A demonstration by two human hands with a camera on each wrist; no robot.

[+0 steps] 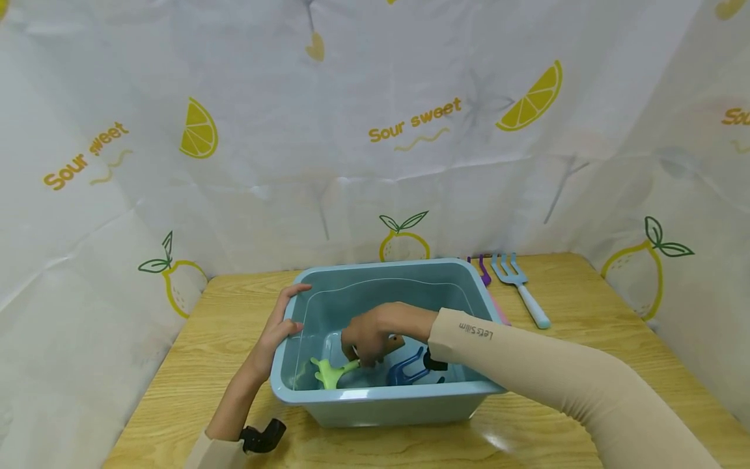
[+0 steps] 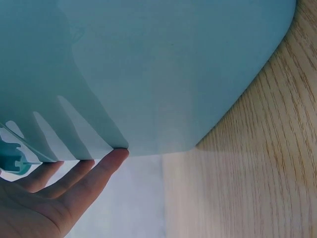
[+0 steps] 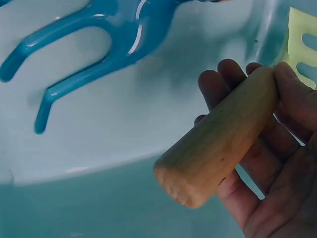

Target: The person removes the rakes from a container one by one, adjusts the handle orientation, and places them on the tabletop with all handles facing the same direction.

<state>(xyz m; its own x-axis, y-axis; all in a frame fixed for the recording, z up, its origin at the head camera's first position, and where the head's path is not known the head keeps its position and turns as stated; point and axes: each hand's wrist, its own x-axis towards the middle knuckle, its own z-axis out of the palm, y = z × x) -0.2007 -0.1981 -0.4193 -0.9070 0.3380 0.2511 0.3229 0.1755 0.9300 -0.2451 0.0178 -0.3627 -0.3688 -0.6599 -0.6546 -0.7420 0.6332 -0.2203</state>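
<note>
My right hand, down inside the light blue plastic basin, holds a wooden handle between thumb and fingers. A light green garden hand fork lies in line with that handle; my fingers hide where the two meet. Beside it in the basin is a dark blue hand fork, its bent prongs pointing away from the handle in the right wrist view. My left hand holds the basin's left side, with thumb and one finger over the rim. Straight fingers touch the outer wall in the left wrist view.
A pale blue hand fork lies on the wooden table to the right of the basin. Next to it is a purple-pronged tool, partly hidden by the basin. A white lemon-print sheet hangs behind and at both sides.
</note>
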